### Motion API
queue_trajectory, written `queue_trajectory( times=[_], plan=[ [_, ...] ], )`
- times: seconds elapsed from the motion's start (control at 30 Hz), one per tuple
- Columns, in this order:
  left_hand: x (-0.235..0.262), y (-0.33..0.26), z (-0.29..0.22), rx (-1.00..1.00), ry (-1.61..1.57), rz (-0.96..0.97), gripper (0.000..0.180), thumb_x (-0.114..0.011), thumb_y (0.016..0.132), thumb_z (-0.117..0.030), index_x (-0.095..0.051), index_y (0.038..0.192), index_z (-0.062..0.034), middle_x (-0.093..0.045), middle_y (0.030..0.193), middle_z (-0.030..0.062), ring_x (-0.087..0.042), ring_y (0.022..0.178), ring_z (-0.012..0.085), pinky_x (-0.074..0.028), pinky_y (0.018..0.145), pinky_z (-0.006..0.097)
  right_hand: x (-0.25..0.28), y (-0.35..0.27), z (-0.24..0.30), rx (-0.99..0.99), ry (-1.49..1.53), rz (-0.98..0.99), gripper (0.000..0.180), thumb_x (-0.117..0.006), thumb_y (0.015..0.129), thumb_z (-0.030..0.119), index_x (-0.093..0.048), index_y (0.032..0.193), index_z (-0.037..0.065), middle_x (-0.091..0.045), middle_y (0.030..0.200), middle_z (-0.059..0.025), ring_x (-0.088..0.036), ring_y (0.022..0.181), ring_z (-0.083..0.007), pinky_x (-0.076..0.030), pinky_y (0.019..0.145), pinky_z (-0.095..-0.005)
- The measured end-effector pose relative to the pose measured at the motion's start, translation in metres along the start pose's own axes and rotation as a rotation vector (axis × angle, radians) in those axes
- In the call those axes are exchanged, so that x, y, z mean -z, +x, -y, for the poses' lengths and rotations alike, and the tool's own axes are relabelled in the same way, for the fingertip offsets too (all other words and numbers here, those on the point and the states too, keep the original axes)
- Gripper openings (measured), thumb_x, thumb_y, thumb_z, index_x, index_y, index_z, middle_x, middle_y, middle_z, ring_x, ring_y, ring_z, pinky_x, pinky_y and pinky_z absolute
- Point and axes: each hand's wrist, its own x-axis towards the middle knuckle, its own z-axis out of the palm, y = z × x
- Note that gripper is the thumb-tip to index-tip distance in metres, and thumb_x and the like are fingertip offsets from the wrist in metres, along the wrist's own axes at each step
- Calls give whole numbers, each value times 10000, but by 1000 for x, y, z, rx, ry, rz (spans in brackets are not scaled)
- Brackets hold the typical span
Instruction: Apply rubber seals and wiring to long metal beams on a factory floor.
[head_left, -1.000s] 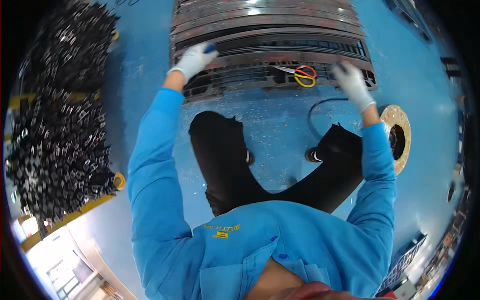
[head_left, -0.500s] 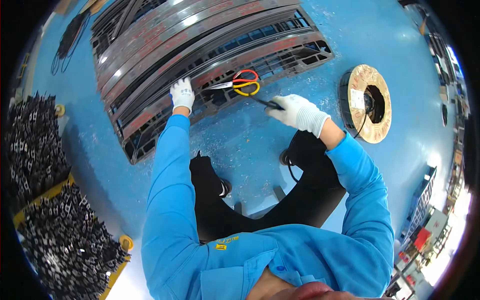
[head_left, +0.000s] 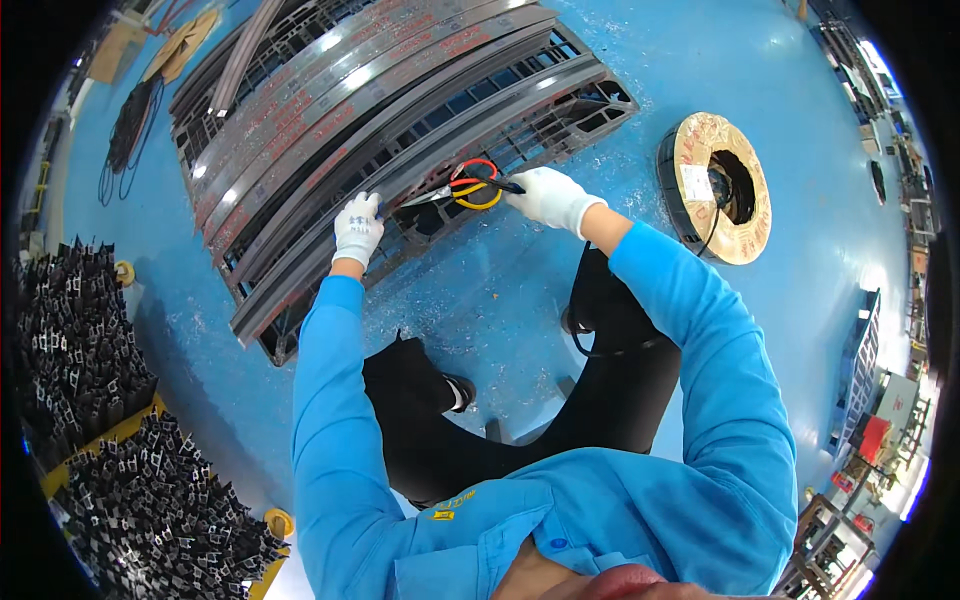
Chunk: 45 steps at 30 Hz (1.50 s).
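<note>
My left hand (head_left: 358, 230), in a white glove, is closed on the nearest long grey profile (head_left: 300, 286) of a stack on a black pallet (head_left: 608, 116). Pinched in my gloved right hand (head_left: 552, 199) is the end of a black strap (head_left: 508, 187), which reaches left over the scissors' handles. Those scissors (head_left: 468, 186), with one red and one yellow handle, lie at the pallet's near side between my hands, blades toward the left one. The strap's far part is hidden among the handles and the pallet.
To the right on the blue floor stands a coil of strapping (head_left: 745, 235) with tan paper sides. Dense bundles of black profiles (head_left: 165, 500) fill the left side, beside yellow rails. Black cords (head_left: 128, 140) lie at the far left. Shelving (head_left: 835, 530) lines the right edge.
The nearest grey profile has shifted toward me, with my left hand on it. My right hand has moved up and left with the strap, bringing its end over the scissors' handles.
</note>
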Motion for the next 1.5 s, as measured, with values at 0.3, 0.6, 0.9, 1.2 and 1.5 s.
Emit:
queue_trajectory(
  times=[0.3, 0.6, 0.9, 1.2, 1.5],
  plan=[
    [125, -51, 0, -151, 153, -223, 260, -632, 681, -163, -547, 924, -122, -546, 926, 69, -568, 816, 280, -484, 681, 384, -2, 40, -16, 87, -240, -575, 420, -530, 780, 160, -513, 1193, 87, -579, 1065, -140, -615, 865, -331, -498, 757, -398],
    [200, -140, 34, -359, 245, -460, 208, -547, 659, -143, -532, 865, -118, -511, 858, 65, -522, 754, 276, -442, 657, 373, 30, 39, -61, 174, -291, -297, 355, -560, 683, 216, -651, 1002, 92, -667, 957, -145, -599, 877, -387, -501, 753, -427],
    [141, -135, 97, 60, 203, -571, 284, -657, 632, -202, -552, 890, -145, -544, 945, 47, -528, 850, 265, -411, 769, 410, 27, -11, -15, 271, -358, -113, 541, -626, 613, 264, -594, 1072, -22, -639, 989, -220, -586, 934, -397, -478, 830, -403],
    [60, -97, 102, 898, -197, -973, 539, -616, 774, -442, -524, 1112, -33, -478, 1236, 202, -511, 1036, 398, -436, 873, 446, -13, -36, 96, 261, 16, -204, 551, -649, 659, 273, -539, 1104, -33, -643, 941, -212, -613, 856, -387, -485, 758, -401],
    [20, -169, -165, 872, -2886, -68, 542, -404, 902, -567, -561, 1185, -132, -588, 1177, 86, -557, 1023, 253, -428, 875, 367, -118, 24, 182, 306, 90, -223, 390, -589, 753, 356, -563, 923, 6, -634, 848, -215, -603, 822, -405, -482, 725, -434]
  ],
)
